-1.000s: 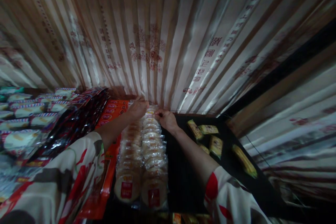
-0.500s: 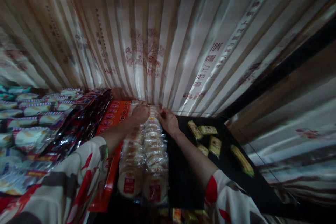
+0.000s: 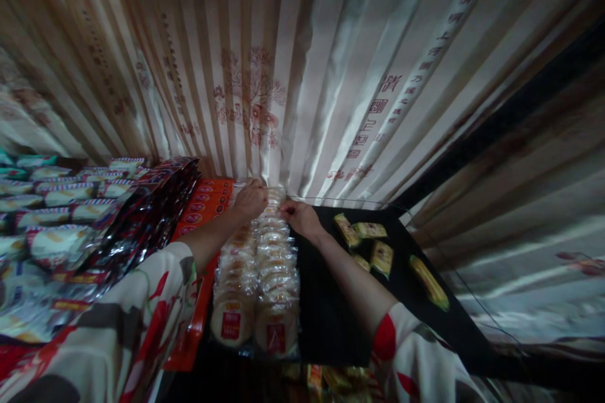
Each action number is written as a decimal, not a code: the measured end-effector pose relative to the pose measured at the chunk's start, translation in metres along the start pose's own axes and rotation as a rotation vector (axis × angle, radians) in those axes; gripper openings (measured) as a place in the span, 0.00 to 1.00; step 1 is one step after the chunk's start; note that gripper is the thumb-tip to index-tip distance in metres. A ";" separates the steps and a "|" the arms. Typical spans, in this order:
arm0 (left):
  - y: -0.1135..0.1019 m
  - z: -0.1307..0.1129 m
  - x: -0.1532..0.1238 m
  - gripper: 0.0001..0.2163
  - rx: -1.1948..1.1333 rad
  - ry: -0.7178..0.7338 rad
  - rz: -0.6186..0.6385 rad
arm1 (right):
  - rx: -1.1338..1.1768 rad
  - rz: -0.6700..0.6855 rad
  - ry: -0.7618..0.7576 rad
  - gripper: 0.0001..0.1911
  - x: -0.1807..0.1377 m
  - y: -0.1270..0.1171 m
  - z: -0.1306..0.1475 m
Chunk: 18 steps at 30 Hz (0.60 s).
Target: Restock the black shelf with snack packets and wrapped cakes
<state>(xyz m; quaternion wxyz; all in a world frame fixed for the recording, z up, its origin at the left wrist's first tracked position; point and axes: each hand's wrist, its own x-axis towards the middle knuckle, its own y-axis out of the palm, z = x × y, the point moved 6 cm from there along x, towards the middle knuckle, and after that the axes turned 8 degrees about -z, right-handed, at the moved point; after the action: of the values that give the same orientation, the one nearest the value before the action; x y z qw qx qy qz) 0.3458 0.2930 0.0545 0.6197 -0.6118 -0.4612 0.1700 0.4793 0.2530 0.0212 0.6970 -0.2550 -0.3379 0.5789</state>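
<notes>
Two long rows of clear-wrapped round flat cakes run away from me: a left row (image 3: 231,321) and a right row (image 3: 276,327), their pieces overlapping. Red labels show on the nearest ones. My left hand (image 3: 252,201) rests at the far end of the left row, its fingers curled down and together over the wrappers. At the far right edge of the right row is my right hand (image 3: 305,220), thumb and fingers pinched together against the wrapping. Whatever either hand holds is too dark and small to make out.
An orange printed packet sheet (image 3: 204,201) lies left of the rows, beside dark glossy packets (image 3: 163,201) and white-wrapped breads (image 3: 61,242). Several small yellow packets (image 3: 382,258) lie on the black surface (image 3: 326,302) at right. A pleated curtain (image 3: 302,75) hangs close behind.
My right hand has shifted slightly left and down along the edge of the right row. My left hand stays nearly in place. The view has moved a little.
</notes>
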 end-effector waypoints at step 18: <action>-0.008 -0.001 -0.014 0.06 0.019 0.025 0.012 | -0.034 -0.267 -0.013 0.09 -0.013 -0.013 0.005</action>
<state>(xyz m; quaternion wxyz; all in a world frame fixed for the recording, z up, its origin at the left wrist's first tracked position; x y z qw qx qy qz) 0.3365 0.2801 0.0574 0.6301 -0.6107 -0.4482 0.1705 0.4826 0.2373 0.0320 0.7611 -0.2158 -0.3832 0.4767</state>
